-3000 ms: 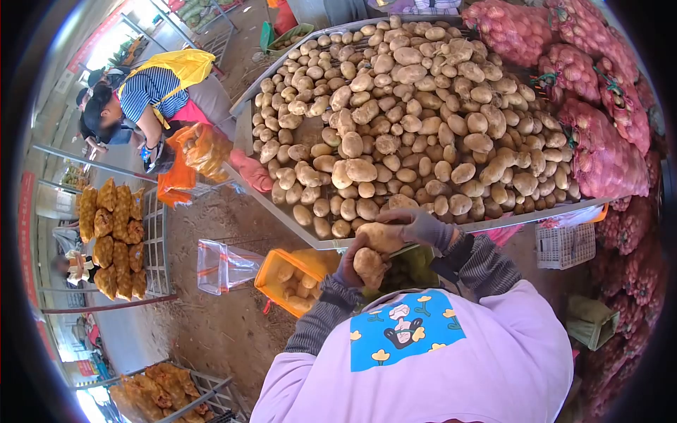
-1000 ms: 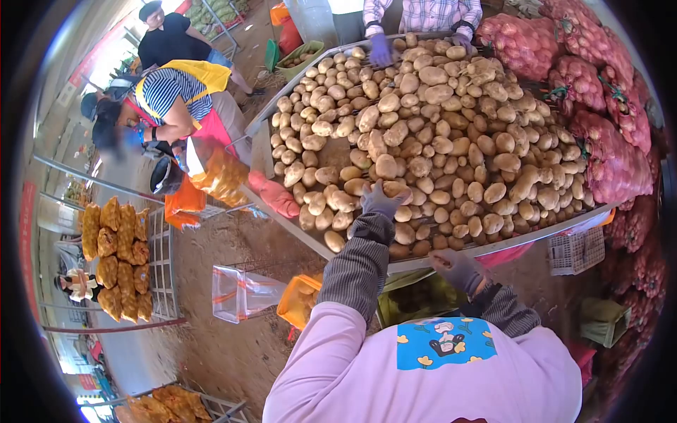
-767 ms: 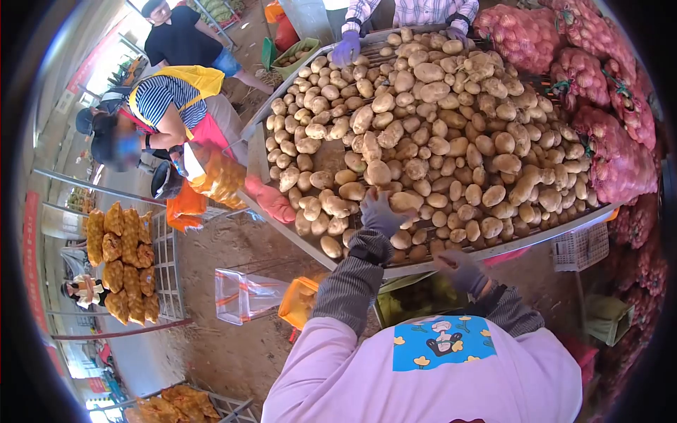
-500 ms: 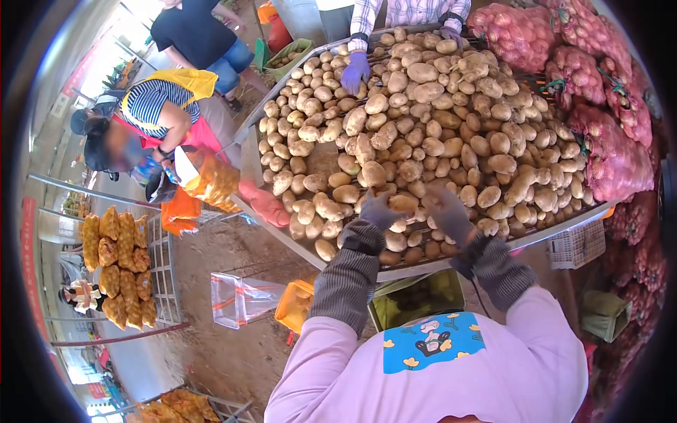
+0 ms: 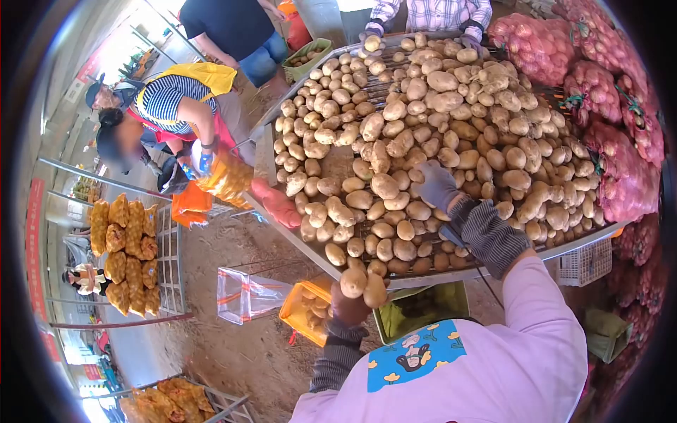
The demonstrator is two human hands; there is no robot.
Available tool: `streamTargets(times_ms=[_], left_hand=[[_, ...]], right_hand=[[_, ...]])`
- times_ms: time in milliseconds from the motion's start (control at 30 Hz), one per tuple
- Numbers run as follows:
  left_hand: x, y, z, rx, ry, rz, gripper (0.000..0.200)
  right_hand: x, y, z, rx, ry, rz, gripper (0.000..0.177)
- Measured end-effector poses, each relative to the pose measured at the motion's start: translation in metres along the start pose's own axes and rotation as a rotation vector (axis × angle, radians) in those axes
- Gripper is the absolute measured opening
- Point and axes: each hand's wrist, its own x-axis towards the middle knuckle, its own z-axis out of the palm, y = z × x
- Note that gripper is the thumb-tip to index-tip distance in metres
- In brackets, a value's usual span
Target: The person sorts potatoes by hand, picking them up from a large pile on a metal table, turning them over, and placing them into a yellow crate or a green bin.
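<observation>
Just past the table's near edge, my gloved left hand (image 5: 350,308) holds two potatoes (image 5: 354,282), palm turned up. It is between a yellow-orange bag (image 5: 305,310) with potatoes inside and a green-lined crate (image 5: 451,303). My right hand (image 5: 434,186), in a grey glove, reaches over the potato pile (image 5: 486,166) with its fingers stretched out, touching potatoes at the middle of the slatted sorting table (image 5: 430,280). A dark strap or tool (image 5: 453,235) hangs by my right wrist.
Across the table a person's gloved hand (image 5: 372,44) holds a potato. Red mesh sacks (image 5: 624,176) line the right side. At left stand a clear bag on a frame (image 5: 247,296), a person in a striped shirt (image 5: 173,102) and a rack of filled sacks (image 5: 127,254).
My left hand has drawn back from the pile to beyond the table edge, carrying potatoes. The right hand has moved forward and left over the pile. The co-worker's hand has lifted a potato.
</observation>
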Motion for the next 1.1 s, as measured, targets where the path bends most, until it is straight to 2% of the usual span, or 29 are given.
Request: streamTargets(times_ms=[33,67,100,133,167,200,233,267,300,333,367,433,467,500,533,567,633,667,700,733,800,833,867,900,933,967,1033,1100], left_hand=[[-0.01,-0.006,0.005,-0.32,0.038,-0.188,0.047],[-0.016,-0.011,0.008,-0.643,0.076,-0.373,0.044],[-0.02,-0.016,0.004,-0.647,0.085,-0.371,0.044],[-0.023,-0.02,-0.003,0.179,-0.11,-0.128,0.053],[-0.022,-0.014,-0.006,1.003,-0.297,0.127,0.063],[-0.02,-0.007,-0.006,0.985,-0.449,0.003,0.072],[-0.02,-0.009,-0.002,0.99,-0.439,-0.002,0.072],[-0.022,-0.01,0.005,0.194,-0.268,-0.211,0.063],[-0.022,-0.012,0.008,-0.605,-0.069,-0.38,0.059],[-0.018,-0.002,0.003,-0.912,-0.103,-0.557,0.057],[-0.016,0.007,0.004,-0.911,-0.093,-0.554,0.057],[-0.017,0.02,0.004,-1.311,-0.073,-0.629,0.055],[-0.023,0.009,0.002,-1.313,-0.061,-0.629,0.055],[-0.031,-0.011,-0.001,-1.32,-0.12,-0.587,0.074],[-0.037,-0.022,-0.002,-1.327,-0.182,-0.542,0.093],[-0.037,-0.017,-0.002,-1.334,-0.18,-0.536,0.093],[-0.035,-0.003,-0.001,-1.303,-0.049,-0.535,0.069],[-0.029,0.013,-0.001,-1.337,0.0,-0.63,0.07],[-0.022,0.014,0.0,-1.347,-0.005,-0.626,0.07],[-0.018,0.013,0.001,-1.3,-0.013,-0.582,0.071],[-0.012,0.018,0.006,-1.246,-0.022,-0.471,0.073],[-0.01,0.014,0.007,-1.314,-0.033,-0.403,0.077],[-0.009,0.018,0.007,-1.365,-0.106,-0.368,0.081],[-0.008,0.022,0.007,-1.415,-0.18,-0.328,0.085],[-0.01,0.027,0.008,-1.329,-0.101,-0.377,0.094],[-0.011,0.034,0.007,-1.317,-0.116,-0.385,0.098],[-0.018,0.018,-0.001,-1.233,-0.262,-0.285,0.099],[-0.031,0.017,-0.001,-1.252,-0.246,-0.295,0.098]], right_hand=[[0.004,-0.003,0.001,-0.002,-0.003,-0.007,0.05],[0.009,-0.005,0.002,0.059,-0.161,-0.089,0.051],[0.015,-0.008,0.002,0.12,-0.32,-0.172,0.052],[0.026,-0.013,0.004,0.118,-0.326,-0.18,0.052],[0.042,-0.019,0.008,-0.04,-0.198,-0.211,0.049],[0.062,-0.026,0.012,-0.194,-0.065,-0.241,0.047],[0.08,-0.029,0.016,-0.344,0.074,-0.27,0.045],[0.096,-0.025,0.025,-0.338,0.073,-0.279,0.045],[0.111,-0.019,0.035,-0.474,0.012,-0.283,0.046],[0.124,-0.012,0.043,-0.611,-0.048,-0.286,0.047],[0.135,-0.007,0.046,-0.606,-0.05,-0.296,0.047],[0.146,-0.002,0.053,-0.677,-0.122,-0.372,0.03],[0.136,-0.015,0.03,-0.566,-0.186,-0.334,0.032],[0.125,-0.018,0.021,-0.566,-0.193,-0.341,0.032],[0.115,-0.014,0.013,-0.1,-0.128,-0.277,0.035],[0.104,-0.011,0.002,0.362,-0.06,-0.203,0.038],[0.076,-0.007,-0.025,1.121,-0.488,0.087,0.045],[0.054,-0.01,-0.034,1.3,-0.594,0.019,0.049],[0.033,-0.013,-0.042,1.479,-0.696,-0.054,0.052],[0.017,-0.016,-0.046,1.498,-0.712,-0.111,0.058],[-0.02,-0.029,-0.046,1.52,-0.707,-0.094,0.06],[-0.036,-0.037,-0.047,1.548,-0.699,-0.082,0.062],[-0.052,-0.049,-0.06,1.573,-0.807,-0.072,0.06],[-0.065,-0.053,-0.058,1.566,-0.81,-0.068,0.06],[-0.081,-0.055,-0.052,1.56,-0.82,0.006,0.058],[-0.096,-0.056,-0.045,1.553,-0.827,0.079,0.056],[-0.125,-0.048,-0.017,1.462,-0.782,0.018,0.053],[-0.163,-0.061,-0.007,1.485,-0.824,0.132,0.056]])
